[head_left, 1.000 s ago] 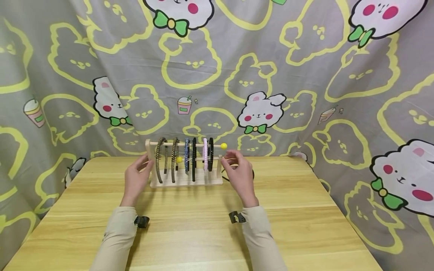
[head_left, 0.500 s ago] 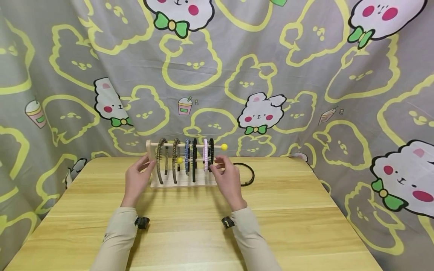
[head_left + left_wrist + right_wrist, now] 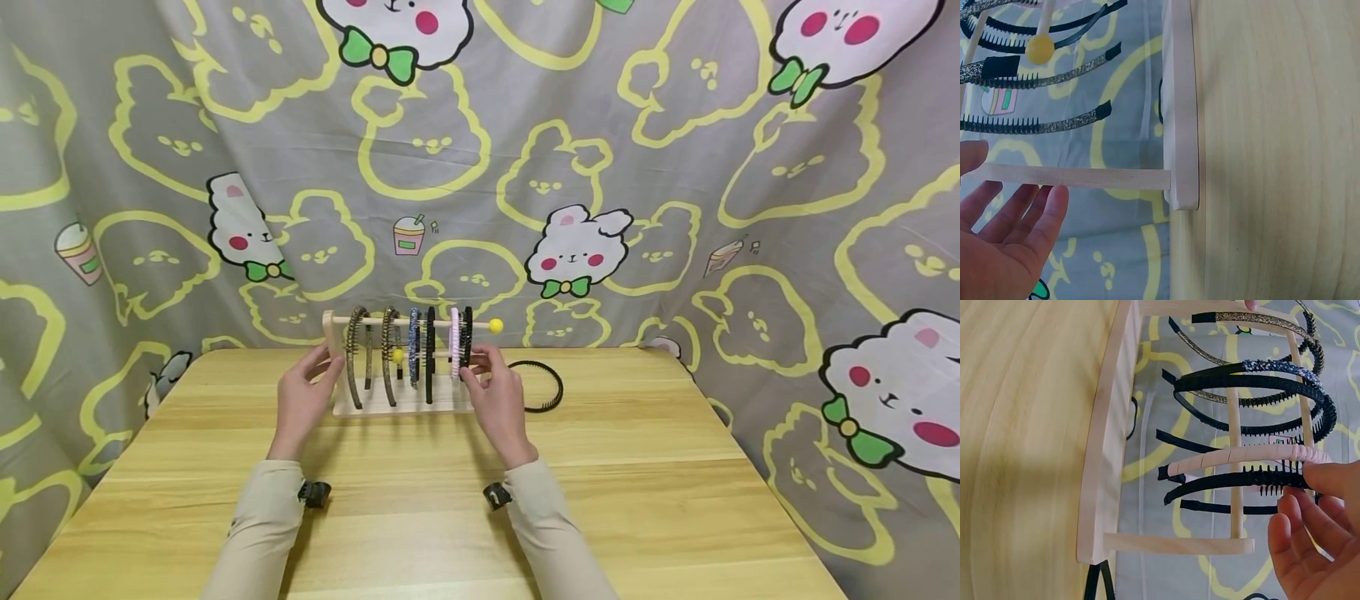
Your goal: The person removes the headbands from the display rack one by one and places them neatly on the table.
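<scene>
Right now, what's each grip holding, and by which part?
Right grip pinches a black headband by one toothed arm; left grip holds the wooden headband stand by its left upright.

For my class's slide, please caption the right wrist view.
A right hand pinches a black headband beside a pink one on a wooden rack.
</scene>
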A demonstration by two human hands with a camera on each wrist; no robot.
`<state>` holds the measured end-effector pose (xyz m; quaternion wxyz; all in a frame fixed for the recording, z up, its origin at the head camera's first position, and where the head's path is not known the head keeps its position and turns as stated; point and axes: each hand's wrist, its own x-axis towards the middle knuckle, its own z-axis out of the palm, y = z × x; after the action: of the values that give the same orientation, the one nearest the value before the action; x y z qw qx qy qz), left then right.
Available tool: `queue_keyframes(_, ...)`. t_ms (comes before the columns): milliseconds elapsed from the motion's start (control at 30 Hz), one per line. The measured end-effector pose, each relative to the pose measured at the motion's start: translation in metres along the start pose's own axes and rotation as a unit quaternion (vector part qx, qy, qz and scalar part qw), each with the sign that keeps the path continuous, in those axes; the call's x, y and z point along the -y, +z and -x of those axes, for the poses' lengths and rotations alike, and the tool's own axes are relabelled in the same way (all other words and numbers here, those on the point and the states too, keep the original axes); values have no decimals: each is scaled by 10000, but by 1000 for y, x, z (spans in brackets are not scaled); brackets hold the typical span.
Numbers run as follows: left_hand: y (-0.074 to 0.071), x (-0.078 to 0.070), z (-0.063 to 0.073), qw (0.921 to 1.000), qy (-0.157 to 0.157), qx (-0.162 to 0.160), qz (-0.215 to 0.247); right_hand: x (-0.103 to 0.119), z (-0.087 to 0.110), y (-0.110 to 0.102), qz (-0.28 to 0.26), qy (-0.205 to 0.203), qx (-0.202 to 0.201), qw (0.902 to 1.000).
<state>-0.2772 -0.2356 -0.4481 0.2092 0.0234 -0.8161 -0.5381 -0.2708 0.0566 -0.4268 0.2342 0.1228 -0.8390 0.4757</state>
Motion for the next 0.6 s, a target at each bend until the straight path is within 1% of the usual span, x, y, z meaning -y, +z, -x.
queue_keyframes(233, 0, 0, 2, 10000, 25, 18, 38, 0, 0, 2, -45, 50, -50, 10000)
queue_keyframes(433, 0, -1, 2, 10000, 44, -5, 22, 1, -2, -1, -186, 66, -149, 9997)
queue_keyframes(600, 0, -3, 3, 10000, 25, 4, -4, 2, -4, -5, -313, -4, -244, 9992)
